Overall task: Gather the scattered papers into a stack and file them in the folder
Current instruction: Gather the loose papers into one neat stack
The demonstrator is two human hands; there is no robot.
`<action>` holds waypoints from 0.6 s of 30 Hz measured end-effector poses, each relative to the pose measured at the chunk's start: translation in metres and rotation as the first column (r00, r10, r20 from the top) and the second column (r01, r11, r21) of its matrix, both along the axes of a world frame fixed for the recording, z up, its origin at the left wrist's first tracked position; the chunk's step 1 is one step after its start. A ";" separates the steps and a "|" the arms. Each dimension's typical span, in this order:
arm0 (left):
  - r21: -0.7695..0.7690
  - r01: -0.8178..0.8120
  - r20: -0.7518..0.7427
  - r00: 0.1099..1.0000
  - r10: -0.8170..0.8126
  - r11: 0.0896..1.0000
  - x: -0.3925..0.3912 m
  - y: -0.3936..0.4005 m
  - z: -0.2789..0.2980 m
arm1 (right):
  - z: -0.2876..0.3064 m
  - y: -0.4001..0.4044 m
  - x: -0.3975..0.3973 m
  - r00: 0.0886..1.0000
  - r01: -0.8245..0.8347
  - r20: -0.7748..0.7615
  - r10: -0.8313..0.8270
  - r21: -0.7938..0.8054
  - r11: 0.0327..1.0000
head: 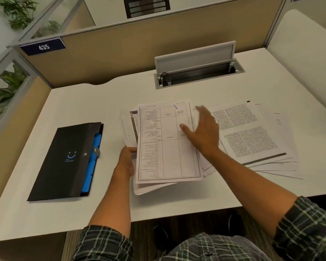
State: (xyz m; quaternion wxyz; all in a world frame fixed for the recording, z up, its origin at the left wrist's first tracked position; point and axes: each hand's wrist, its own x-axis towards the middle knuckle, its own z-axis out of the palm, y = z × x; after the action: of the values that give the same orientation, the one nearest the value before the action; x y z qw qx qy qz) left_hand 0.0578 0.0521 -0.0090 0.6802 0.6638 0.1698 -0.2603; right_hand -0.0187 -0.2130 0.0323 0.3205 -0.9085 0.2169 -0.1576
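A loose stack of printed papers lies in the middle of the white desk, topped by a sheet with a ruled table. My left hand grips the stack's left edge, thumb on top. My right hand hovers with fingers spread and blurred above the stack's right edge. More papers lie fanned out on the right, the top one dense with text. At the left lies a black folder, shut with a snap strap, blue dividers showing along its right side.
The desk is walled by tan partitions at the back and left. A cable hatch stands with its lid raised at the back centre. A white panel rises at the right. The desk's front edge runs near my lap.
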 end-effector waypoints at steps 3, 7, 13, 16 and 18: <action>-0.083 0.031 0.010 0.999 -0.030 0.996 -0.002 -0.005 0.008 | -0.007 -0.024 0.009 0.978 0.140 -0.208 0.009 0.689 0.711; -0.075 0.071 0.055 0.996 -0.067 0.995 -0.019 -0.027 0.031 | -0.019 -0.028 0.009 0.979 -0.038 -0.066 0.192 0.869 0.493; -0.341 0.109 0.039 0.994 -0.102 0.934 -0.028 -0.049 0.033 | -0.021 -0.022 0.007 0.996 -0.068 0.019 0.090 0.808 0.586; -0.400 0.173 -0.003 0.982 -0.190 0.900 -0.020 -0.035 0.026 | -0.020 -0.021 0.007 0.997 -0.054 0.009 0.072 0.758 0.651; -0.293 0.240 -0.005 0.968 -0.253 0.925 -0.020 -0.030 0.025 | -0.017 -0.017 0.009 0.995 -0.058 -0.016 0.101 0.724 0.687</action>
State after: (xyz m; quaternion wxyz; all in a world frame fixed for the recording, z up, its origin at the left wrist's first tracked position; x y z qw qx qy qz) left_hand 0.0381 0.0225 0.0160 0.7283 0.5672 0.0593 -0.3798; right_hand -0.0102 -0.2299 0.0158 0.6522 -0.7218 0.2306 -0.0208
